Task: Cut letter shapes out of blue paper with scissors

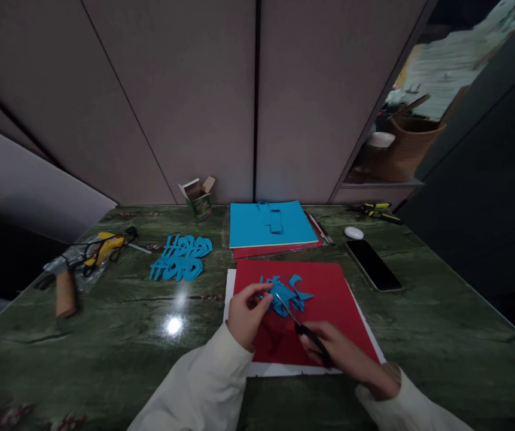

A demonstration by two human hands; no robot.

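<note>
— What are the hands on?
— The left hand (247, 314), fingers closed, pinches a piece of cut blue paper (283, 298) just above a red sheet (324, 287). The right hand (324, 347) grips black-handled scissors (308, 334), their blades at that same paper.
— Any containers about?
— At the back of the desk (104, 353), a small open carton (200, 199) stands with its flaps up and green print on its side; its contents are hidden.
— Further off?
— On a shelf (383, 184) to the right, a woven basket (412, 149) with something long and brown leaning out, too dim to name, and a white cup (381, 139) just beside it.
</note>
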